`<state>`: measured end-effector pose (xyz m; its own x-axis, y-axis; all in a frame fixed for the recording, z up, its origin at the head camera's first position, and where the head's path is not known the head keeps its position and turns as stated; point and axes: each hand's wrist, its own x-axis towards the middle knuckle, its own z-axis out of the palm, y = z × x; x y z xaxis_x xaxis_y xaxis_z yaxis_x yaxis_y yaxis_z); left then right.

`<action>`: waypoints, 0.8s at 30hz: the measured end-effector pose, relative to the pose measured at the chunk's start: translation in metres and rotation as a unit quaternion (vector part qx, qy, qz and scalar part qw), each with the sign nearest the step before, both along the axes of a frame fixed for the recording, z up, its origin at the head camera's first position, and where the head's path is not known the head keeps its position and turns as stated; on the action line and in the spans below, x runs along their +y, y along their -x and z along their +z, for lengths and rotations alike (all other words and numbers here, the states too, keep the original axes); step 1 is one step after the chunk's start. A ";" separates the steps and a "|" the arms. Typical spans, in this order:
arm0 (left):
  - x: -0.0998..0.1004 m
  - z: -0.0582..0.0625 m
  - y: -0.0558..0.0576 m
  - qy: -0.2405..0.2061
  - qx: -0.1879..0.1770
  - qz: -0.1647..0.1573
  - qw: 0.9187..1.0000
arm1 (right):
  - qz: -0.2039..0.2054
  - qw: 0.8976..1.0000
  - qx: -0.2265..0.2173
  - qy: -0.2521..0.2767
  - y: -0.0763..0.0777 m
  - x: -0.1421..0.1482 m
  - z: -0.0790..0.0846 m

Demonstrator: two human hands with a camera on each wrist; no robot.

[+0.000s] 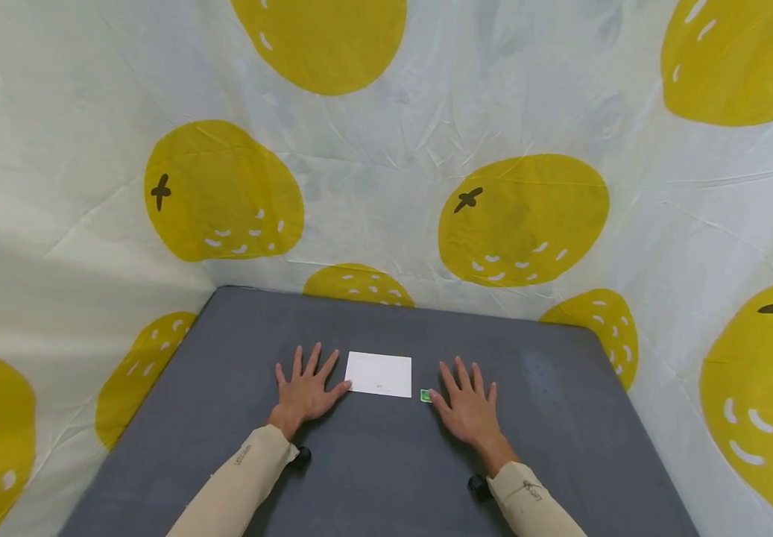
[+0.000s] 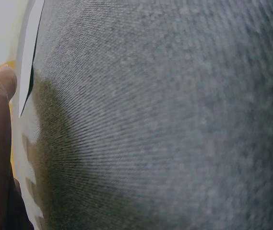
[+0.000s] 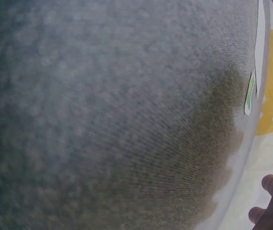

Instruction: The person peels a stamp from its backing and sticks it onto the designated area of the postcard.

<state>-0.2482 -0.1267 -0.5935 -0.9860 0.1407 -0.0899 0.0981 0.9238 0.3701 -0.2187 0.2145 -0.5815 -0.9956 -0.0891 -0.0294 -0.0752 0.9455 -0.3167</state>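
I see the left hand point(image 1: 307, 392), fingers spread, holding nothing. White paper point(image 1: 379, 373) lies just right of its thumb, long side going sideways; its mark point(image 1: 379, 386) is too tiny to read. The green sticker point(image 1: 425, 396) is nearer the right hand point(image 1: 472, 412), also spread and holding nothing. I can't tell if either thumb touches.

A plain white rectangular card point(image 1: 379, 371) with a tiny, unreadable mark near its near edge lies flat on the dark grey tabletop point(image 1: 386, 477), its near left corner at the left hand's point(image 1: 305, 394) thumb tip, while a small white-bordered green sticker point(image 1: 425, 396) lies flat just right of it, by the right hand's point(image 1: 471, 414) thumb.
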 end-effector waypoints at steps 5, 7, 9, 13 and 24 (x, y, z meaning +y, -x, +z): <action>-0.002 -0.002 -0.003 -0.005 -0.004 0.001 1.000 | 0.001 1.000 0.003 0.006 -0.004 -0.003 -0.003; -0.003 -0.003 -0.004 -0.009 -0.002 0.001 1.000 | 0.001 1.000 0.000 0.008 -0.005 -0.004 -0.004; -0.002 -0.005 -0.003 -0.010 -0.002 0.001 1.000 | 0.001 1.000 -0.007 0.008 -0.006 -0.004 -0.004; 0.000 -0.009 0.002 -0.006 -0.001 -0.001 1.000 | 0.004 1.000 -0.013 0.012 -0.003 -0.003 -0.006; 0.002 -0.011 0.013 -0.011 -0.032 -0.004 0.999 | 0.023 0.999 -0.023 0.034 0.005 0.001 -0.009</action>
